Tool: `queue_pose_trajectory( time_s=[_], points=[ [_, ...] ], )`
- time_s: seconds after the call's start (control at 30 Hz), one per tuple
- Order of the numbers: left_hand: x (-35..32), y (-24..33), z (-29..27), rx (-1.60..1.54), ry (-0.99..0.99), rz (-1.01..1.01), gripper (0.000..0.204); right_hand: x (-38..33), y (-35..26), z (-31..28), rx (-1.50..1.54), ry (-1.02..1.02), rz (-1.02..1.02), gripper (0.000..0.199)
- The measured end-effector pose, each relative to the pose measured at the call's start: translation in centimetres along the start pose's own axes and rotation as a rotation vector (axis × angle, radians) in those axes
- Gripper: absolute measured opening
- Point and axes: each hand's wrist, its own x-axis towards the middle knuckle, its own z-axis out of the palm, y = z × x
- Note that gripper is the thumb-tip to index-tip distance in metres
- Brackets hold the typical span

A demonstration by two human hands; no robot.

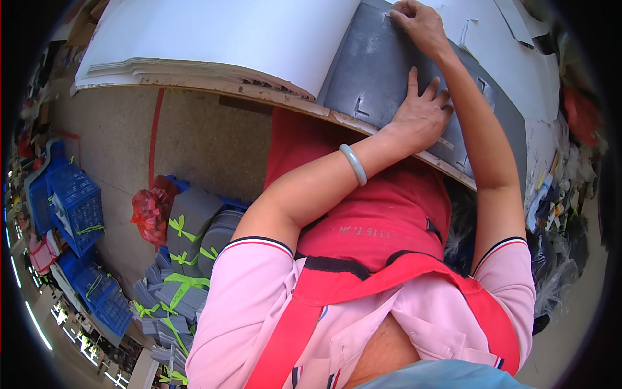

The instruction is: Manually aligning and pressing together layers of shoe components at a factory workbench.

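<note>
A dark grey flat board (363, 71) lies on the work table, with small L-shaped slots or marks and whitish smudges on it. My left hand (421, 117) rests on the board near the table's front edge, fingers spread, holding nothing. A pale bangle (353, 165) circles that wrist. Farther up, my right hand (418, 24) is at the board's far part with thumb and fingertips pinched together. A small whitish mark shows beside these fingertips; whatever they grip is too small or hidden to make out.
A thick stack of large white sheets (214, 39) covers the table's left, and more white sheets (486, 45) lie at the right. Grey bundles tied with green strips (188, 227), a red bag (154, 211) and blue crates (78, 201) stand on the floor at left.
</note>
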Motion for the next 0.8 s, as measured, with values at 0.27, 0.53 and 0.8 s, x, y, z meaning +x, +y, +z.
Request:
queue_pose_trajectory(
  time_s=[0.27, 0.53, 0.8],
  points=[
    [-0.3, -0.1, -0.3, 0.001, -0.005, -0.001, 0.031, -0.1, -3.2, -1.1, 0.075, -0.289, 0.372, 0.014],
    [0.2, -0.6, 2.6, -0.687, 0.206, -0.155, 0.028, -9.6, -4.5, -1.3, 0.248, -0.340, -0.013, 0.017],
    [-0.4, -0.7, 2.2, 0.090, 0.105, 0.035, 0.035, -14.0, -7.0, -0.9, 0.060, -0.415, -0.183, 0.014]
  ],
)
